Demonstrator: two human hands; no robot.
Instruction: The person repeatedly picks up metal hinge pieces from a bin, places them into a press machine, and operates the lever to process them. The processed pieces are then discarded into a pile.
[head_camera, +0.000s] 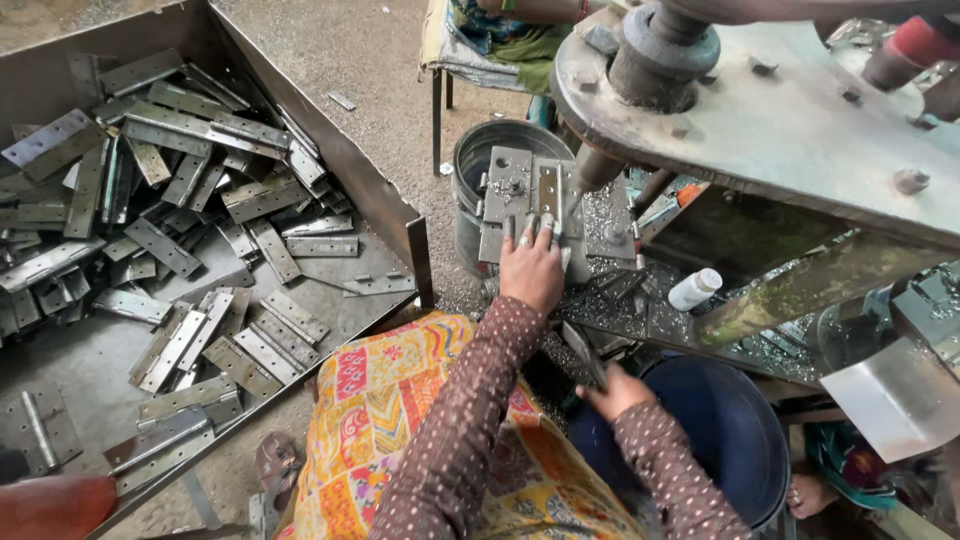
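Centrally in the frame, the left hand (531, 268) lies flat on a metal hinge plate (546, 193) seated in a grey jig (520, 205), fingers (527, 232) spread apart and pressing down, seemingly to keep the plate from shifting under the drill spindle (597, 168) that comes down just to its right. Lower, near the middle of the picture, the right hand (617, 392) is closed with fingers together around another hinge plate (583, 352), held tilted just above the rim of a dark blue tub (740, 430), close enough to the jig to be at hand. Metal shavings litter the work surface (640, 310) around the jig, and a small white bottle (694, 289) lies on its side there. Behind the jig, a grey metal bucket (480, 160) stands on the floor. Filling the left side of the frame, a large sheet-metal tray (395, 215) holds a loose heap of hinge plates (180, 190), within arm's reach of the seated person, whose lap is covered in bright patterned cloth (390, 400).
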